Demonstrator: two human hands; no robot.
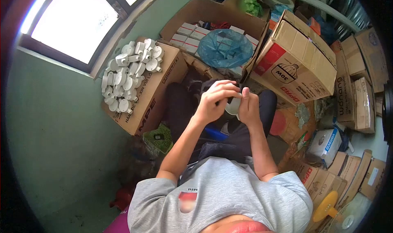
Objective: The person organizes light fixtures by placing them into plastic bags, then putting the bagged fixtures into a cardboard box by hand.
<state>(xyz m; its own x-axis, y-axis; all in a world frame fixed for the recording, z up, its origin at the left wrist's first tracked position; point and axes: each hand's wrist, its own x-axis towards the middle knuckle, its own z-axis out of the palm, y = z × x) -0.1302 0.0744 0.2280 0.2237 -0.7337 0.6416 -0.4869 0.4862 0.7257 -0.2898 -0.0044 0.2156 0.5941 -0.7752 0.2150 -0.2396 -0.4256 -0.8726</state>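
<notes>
A white round junction box (232,107) is held in front of my lap, partly hidden by my fingers. My left hand (217,100) is closed at its upper left side, fingers curled over the top. From the other side my right hand (249,106) grips it, thumb pointing up. Many similar white junction boxes (130,82) with short spouts lie heaped on a closed carton (151,98) to the left.
An open carton (180,14) ahead holds small white boxes (188,28) and a blue plastic bag (225,48). A large carton (294,61) stands tilted at front right. Several cartons (362,106) line the right. A green mesh basket (159,138) sits by my left knee.
</notes>
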